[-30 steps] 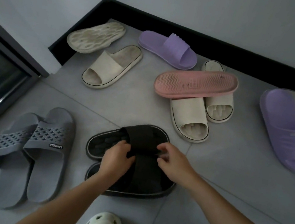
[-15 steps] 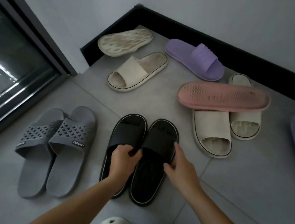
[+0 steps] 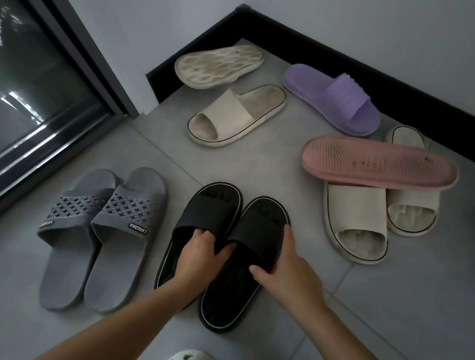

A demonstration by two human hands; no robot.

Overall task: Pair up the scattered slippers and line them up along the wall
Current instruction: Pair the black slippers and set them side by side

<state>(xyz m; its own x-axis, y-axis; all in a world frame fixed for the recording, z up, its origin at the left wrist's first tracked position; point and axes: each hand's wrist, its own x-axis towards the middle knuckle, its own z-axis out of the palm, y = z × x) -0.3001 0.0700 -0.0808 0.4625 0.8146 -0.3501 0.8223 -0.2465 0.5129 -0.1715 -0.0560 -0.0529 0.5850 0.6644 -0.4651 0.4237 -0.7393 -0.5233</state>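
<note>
- Grey tiled floor [image 3: 263, 168], cornered by a black skirting board [image 3: 416, 99], carries everything. Near its middle the left hand [image 3: 198, 255] hooks its fingers under one strap of the pair of black foam slide slippers [image 3: 229, 298]. The right hand [image 3: 290, 267] pinches the other strap.
- Strap-only grips may let a sole swing or slip free if lifted, splitting the pair.
- Just beside them, the grey perforated rubber slippers [image 3: 100, 238] could be nudged askew.
- Farther off, the pink ribbed-sole slipper [image 3: 380, 164] lies upside down across two cream slippers [image 3: 355, 218], crowding the wall line.
</note>
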